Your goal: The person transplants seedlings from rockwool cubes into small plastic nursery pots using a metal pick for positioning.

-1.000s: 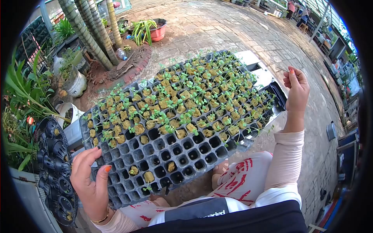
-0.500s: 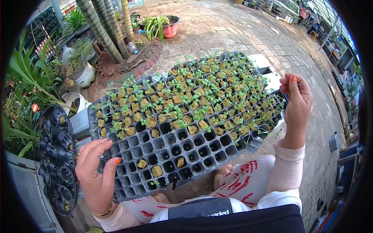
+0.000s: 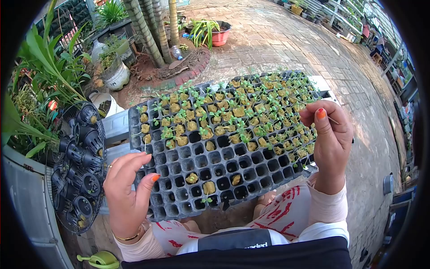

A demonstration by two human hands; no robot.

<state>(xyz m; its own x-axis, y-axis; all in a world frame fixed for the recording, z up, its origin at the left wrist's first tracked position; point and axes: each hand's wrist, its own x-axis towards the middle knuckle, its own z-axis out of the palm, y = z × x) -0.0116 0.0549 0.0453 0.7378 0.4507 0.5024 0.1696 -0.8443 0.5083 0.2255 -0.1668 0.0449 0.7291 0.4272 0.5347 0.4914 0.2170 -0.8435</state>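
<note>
A black seedling tray [image 3: 172, 208] lies across in front of me. Its far cells hold brown plugs with small green seedlings [image 3: 242, 114]; many near cells are bare, apart from a few plugs such as one brown plug [image 3: 208, 187]. My left hand [image 3: 130, 193] is at the tray's left side, thumb and fingers apart, with nothing in it. Over the right part of the tray, my right hand [image 3: 333, 139] pinches a thin stick [image 3: 333, 120], whose tip points toward the seedlings.
To the left, a round black basket [image 3: 102, 157] holds several black net pots [image 3: 92, 184]. A green watering can [image 3: 99, 259] stands on the ground below. Leafy plants [image 3: 40, 85], a white bucket [image 3: 117, 78] and a red pot [image 3: 220, 36] stand beyond, near the tree trunks.
The view has shifted, so the tray sits further right and lower. My right hand has come inward over the tray's right side, with its thin stick over the seedlings. My left hand remains open.
</note>
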